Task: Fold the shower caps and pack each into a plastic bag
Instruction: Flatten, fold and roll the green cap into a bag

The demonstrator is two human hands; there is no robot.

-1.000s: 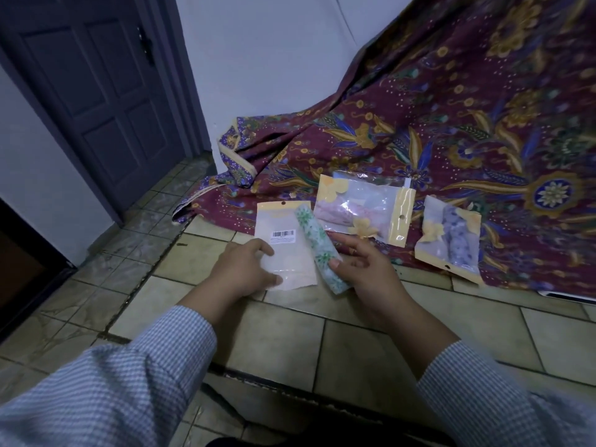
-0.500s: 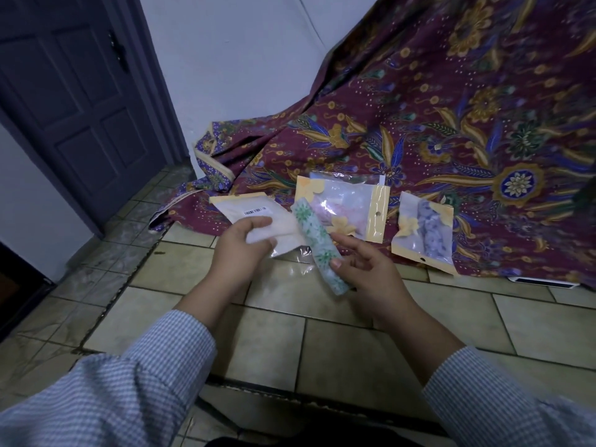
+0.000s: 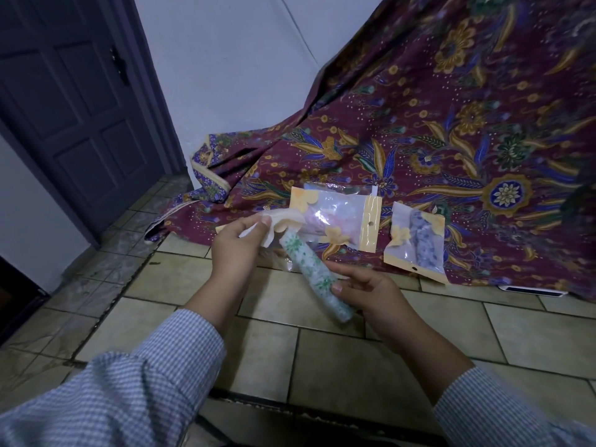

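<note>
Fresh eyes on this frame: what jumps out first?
The big maroon batik cloth draped from the wall onto the tiled floor, filling the upper right. At centre, the right hand holds a rolled green-floral shower cap pointed at the empty plastic bag that the left hand pinches. Two packed bags lie on the cloth's lower edge.
</note>
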